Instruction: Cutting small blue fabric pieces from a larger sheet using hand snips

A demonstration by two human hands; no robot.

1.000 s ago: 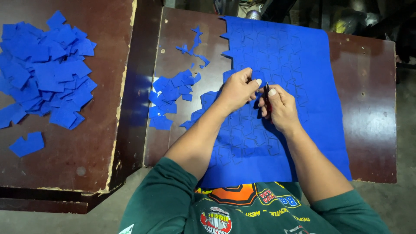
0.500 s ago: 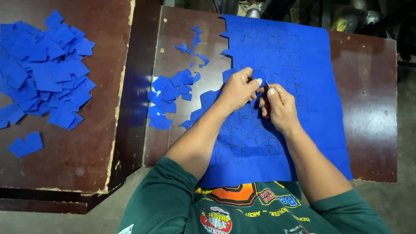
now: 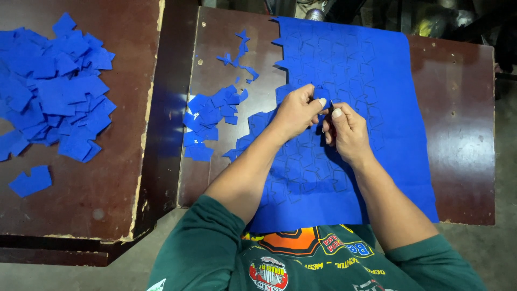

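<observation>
Blue sheet (image 3: 371, 81) marked with cut-out outlines lies flat over the dark brown worktop (image 3: 463, 134). Left hand (image 3: 296, 110) and right hand (image 3: 347, 129) meet at its middle; left fingers pinch a piece of the sheet, right fingers clenched on a thin dark tool, barely visible. Small heap of cut blue pieces (image 3: 212, 116) just left; larger heap (image 3: 51, 91) on the neighbouring worktop (image 3: 81, 205).

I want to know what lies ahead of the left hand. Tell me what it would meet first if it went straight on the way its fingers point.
The left hand points up and right, fingertips pinching the blue sheet beside the right hand. Straight on, it would probably just cross more of that sheet; nothing else shows there.
</observation>
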